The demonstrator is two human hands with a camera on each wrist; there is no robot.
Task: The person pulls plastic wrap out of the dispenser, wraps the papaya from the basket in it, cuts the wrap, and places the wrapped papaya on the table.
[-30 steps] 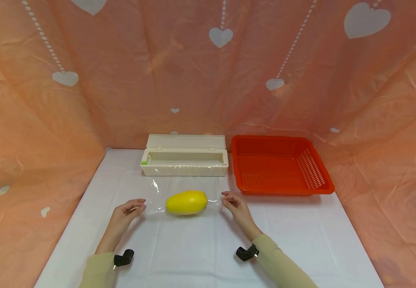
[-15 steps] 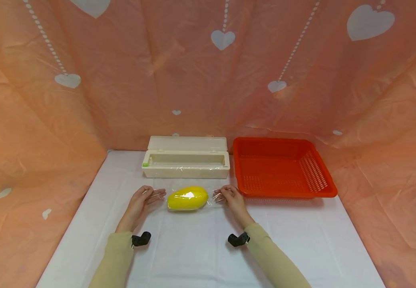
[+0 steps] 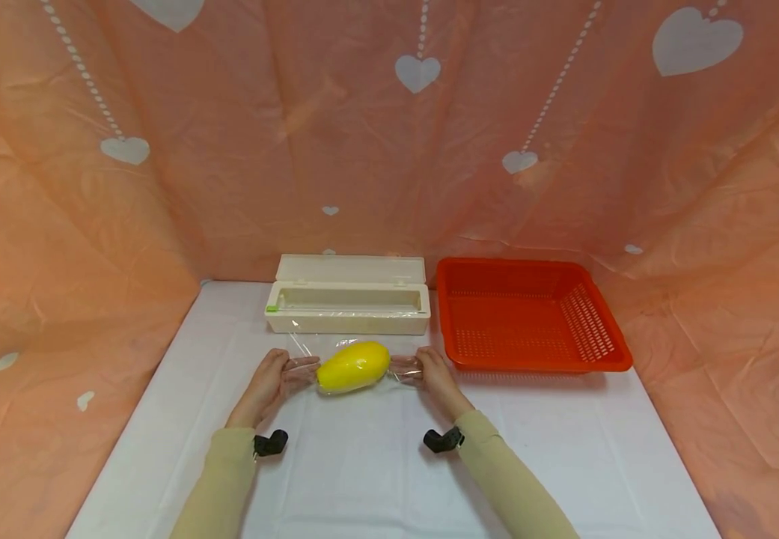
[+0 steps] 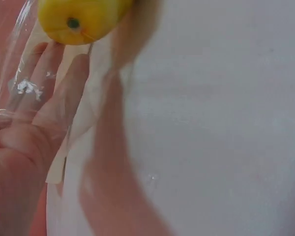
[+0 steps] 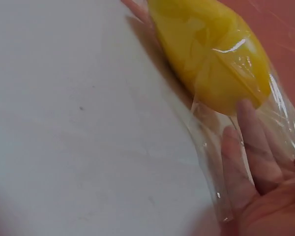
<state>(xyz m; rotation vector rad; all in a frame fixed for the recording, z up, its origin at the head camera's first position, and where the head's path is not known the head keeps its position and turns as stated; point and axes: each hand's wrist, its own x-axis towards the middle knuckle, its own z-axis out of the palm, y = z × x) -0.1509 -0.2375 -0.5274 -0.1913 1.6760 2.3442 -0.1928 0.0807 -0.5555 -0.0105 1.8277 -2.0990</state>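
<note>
A smooth yellow papaya-shaped fruit [image 3: 352, 368] sits between the two hands, covered by clear cling film [image 5: 280, 105]. My left hand [image 3: 273, 378] is at its left end, and in the left wrist view straight fingers [image 4: 42, 78] reach to the fruit's tip, beside a small dark green spot. Film lies over these fingers. On the other side is my right hand [image 3: 432, 370]; in the right wrist view its extended fingers [image 5: 255, 147] lie behind the film, one fingertip right at the fruit's rounded end.
Behind the fruit stands a cream cling film box [image 3: 349, 323], its lid [image 3: 351, 268] raised, with film over its front edge. A red perforated basket [image 3: 530, 367] stands to the right on the white-covered table [image 3: 362, 479]. An orange curtain with hearts [image 3: 376, 150] encloses the back and sides.
Both hands have come inward from the film's sides to the fruit's ends, the left one travelling farther. The film now wraps closely over the fruit, which has tilted, its right end higher.
</note>
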